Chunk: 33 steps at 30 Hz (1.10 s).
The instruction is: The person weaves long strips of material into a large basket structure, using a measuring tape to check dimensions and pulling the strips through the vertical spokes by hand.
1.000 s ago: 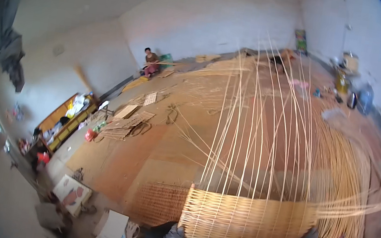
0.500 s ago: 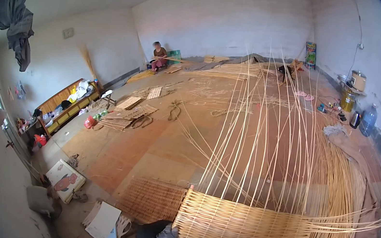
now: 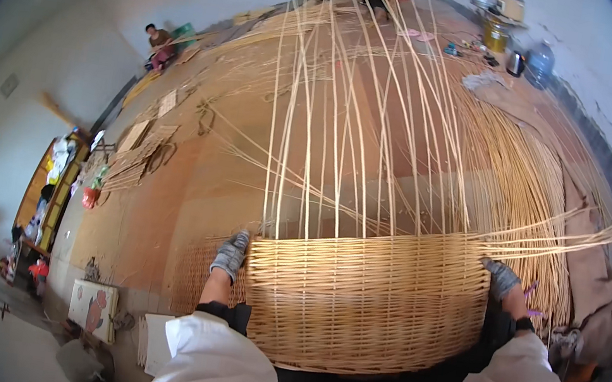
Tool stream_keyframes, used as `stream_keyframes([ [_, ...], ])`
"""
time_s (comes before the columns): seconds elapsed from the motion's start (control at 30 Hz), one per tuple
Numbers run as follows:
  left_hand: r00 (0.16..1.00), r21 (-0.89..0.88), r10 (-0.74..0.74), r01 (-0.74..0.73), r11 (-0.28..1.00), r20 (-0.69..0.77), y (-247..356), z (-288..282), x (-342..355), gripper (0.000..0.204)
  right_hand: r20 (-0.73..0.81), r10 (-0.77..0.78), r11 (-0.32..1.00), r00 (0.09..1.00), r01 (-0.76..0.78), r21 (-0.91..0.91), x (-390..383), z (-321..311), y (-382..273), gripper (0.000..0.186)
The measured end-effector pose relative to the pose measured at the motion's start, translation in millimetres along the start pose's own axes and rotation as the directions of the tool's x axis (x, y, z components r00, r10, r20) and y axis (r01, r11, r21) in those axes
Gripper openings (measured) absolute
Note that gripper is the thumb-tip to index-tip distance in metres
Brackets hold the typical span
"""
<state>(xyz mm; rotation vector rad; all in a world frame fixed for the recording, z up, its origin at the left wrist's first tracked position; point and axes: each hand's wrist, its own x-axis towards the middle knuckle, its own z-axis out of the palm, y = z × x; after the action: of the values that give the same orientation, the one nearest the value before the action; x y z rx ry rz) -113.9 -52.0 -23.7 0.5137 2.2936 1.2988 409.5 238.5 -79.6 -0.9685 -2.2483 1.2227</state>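
A woven wicker panel of pale yellow rods stands tilted over my lap. Long unwoven rods rise from its top edge and lean out across the floor. My left hand, in a grey glove, is closed at the panel's upper left edge. At the upper right edge, my gloved right hand grips with its fingertips partly hidden. Just above it, a bundle of loose rod ends sticks out to the right.
Loose rods lie piled on a brown cloth at the right. Another woven panel lies left of mine. A picture-covered box stands lower left. Far off, a person sits by the wall. A water bottle stands back right.
The panel has come up and a little left, with both hands moving higher along its sides. My view has tilted down, bringing my white sleeves into sight.
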Motion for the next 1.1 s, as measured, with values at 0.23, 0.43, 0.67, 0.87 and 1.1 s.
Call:
stream_keyframes([
  [0.23,0.974,-0.443,-0.226,0.208,0.872,0.013,32.2,18.2,-37.7,0.039,0.041,0.55,0.564,0.834,-0.407,0.719,-16.4,-1.8,-33.8,0.052],
  [0.43,0.991,-0.657,0.132,-0.075,0.75,0.038,153.9,-76.7,-148.6,0.038,-0.273,0.226,0.652,0.935,0.063,0.756,-93.2,-85.3,-194.3,0.045],
  [0.67,0.921,-0.639,0.224,-0.383,0.667,-0.318,197.5,-196.5,-235.7,0.054,-0.336,-0.197,0.669,0.921,0.377,0.641,-173.9,-113.5,-311.0,0.064],
  [0.87,0.853,-0.43,0.252,-0.46,0.777,-0.458,31.6,-226.4,-154.0,0.044,-0.419,-0.492,0.858,0.763,0.506,-0.086,-197.1,-26.2,-257.7,0.082],
  [1.1,0.92,0.856,0.363,-0.063,0.514,-0.15,-24.2,-260.6,-138.0,0.036,-0.193,-0.43,0.887,0.882,0.373,-0.273,-204.3,2.9,-318.2,0.079],
])
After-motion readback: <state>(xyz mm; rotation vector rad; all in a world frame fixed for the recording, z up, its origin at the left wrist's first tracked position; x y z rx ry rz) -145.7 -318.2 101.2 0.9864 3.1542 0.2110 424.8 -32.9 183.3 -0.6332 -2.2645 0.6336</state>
